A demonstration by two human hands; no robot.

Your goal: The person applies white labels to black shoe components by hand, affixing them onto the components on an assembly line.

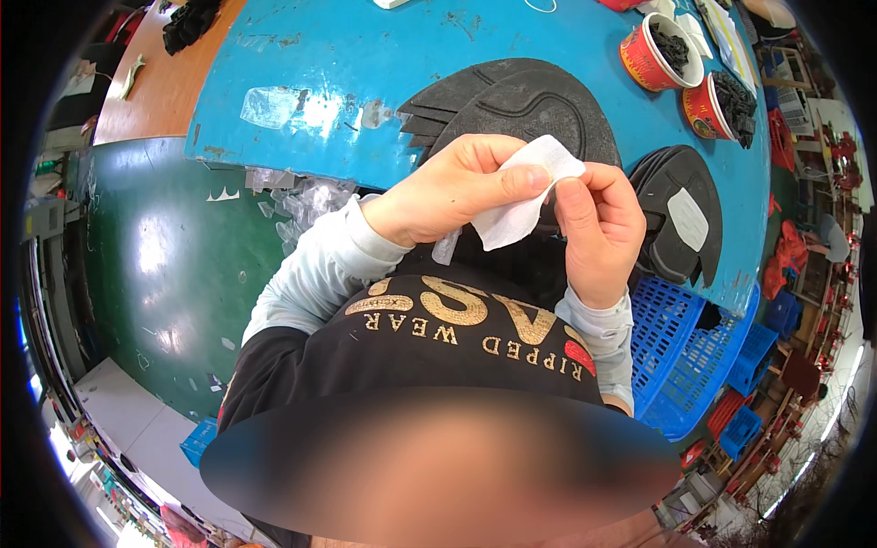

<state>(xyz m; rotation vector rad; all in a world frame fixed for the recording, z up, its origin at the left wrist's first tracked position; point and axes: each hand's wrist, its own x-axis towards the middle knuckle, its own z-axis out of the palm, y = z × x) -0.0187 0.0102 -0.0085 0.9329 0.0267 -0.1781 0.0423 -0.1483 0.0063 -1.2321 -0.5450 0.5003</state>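
Note:
Between both hands, over the near edge of the blue table, is a small white patch of cloth or paper (513, 219). My left hand (457, 187) pinches it between thumb and fingers. At its right corner the thumb and fingertips of my right hand (601, 224) are pressed together on it. Just beyond lies a stack of flat black pieces (539, 102) with rounded ends and curved grooves, partly hidden by my hands. To the right of my right hand sits a second stack of black pieces (662, 183), with a white patch (687, 219) on the top one.
Two red paper tubs (644, 68) filled with black scraps stand at the far right of the blue table (320, 55). Below the table's right side are blue plastic baskets (676, 365). Clear plastic scraps (311, 205) hang by its near edge, above a green floor (155, 274).

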